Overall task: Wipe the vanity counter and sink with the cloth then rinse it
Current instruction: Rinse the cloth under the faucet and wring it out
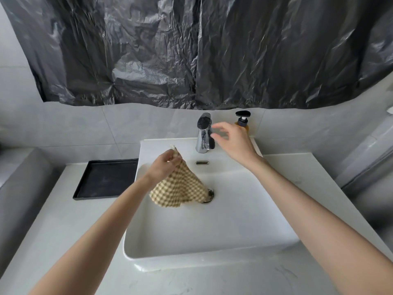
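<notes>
My left hand (164, 165) pinches a corner of the yellow checked cloth (180, 188), which hangs down over the white sink (212, 231) and partly covers the drain (210, 195). My right hand (231, 140) hovers with spread fingers just right of the chrome faucet (204, 133), close to its handle and holding nothing. No water runs from the spout. The pale vanity counter (70, 220) surrounds the basin.
A black tray (106, 178) lies on the counter left of the sink. A soap pump bottle (242, 121) stands behind my right hand by the tiled wall. Black plastic sheeting (191, 50) covers the wall above.
</notes>
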Action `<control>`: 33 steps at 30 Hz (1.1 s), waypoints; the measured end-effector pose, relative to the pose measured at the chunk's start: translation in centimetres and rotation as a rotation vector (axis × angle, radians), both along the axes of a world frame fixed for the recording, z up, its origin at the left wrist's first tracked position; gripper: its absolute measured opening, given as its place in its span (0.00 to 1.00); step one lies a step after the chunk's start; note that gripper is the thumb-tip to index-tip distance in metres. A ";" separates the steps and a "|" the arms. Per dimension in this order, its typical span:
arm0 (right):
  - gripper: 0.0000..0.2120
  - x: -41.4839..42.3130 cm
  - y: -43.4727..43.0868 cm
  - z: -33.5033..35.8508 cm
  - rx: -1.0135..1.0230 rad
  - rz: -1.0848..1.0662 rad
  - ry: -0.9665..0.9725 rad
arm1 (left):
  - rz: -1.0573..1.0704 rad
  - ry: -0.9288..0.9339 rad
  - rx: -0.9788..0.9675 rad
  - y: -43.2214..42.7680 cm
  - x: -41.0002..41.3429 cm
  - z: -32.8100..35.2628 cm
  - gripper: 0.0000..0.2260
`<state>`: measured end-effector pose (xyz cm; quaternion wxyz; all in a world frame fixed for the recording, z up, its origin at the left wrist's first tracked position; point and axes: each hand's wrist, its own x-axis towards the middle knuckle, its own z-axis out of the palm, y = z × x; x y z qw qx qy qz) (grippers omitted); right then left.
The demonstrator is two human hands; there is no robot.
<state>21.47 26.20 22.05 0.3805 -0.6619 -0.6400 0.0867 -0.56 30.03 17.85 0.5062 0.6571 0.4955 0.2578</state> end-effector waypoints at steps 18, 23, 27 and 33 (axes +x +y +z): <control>0.12 -0.6 6.6 -1.4 0.136 0.131 -0.672 | -0.039 -0.327 -0.408 2.8 4.1 -2.8 0.03; 0.16 -0.7 6.9 -1.7 0.211 0.107 -0.673 | -0.064 -0.337 -0.413 2.8 5.0 -2.6 0.03; 0.11 -0.3 7.4 -1.7 0.268 0.097 -0.656 | -0.073 -0.345 -0.414 2.8 5.5 -2.3 0.03; 0.09 -0.6 7.5 -1.9 0.360 0.059 -0.646 | -0.074 -0.333 -0.415 2.7 6.1 -2.1 0.02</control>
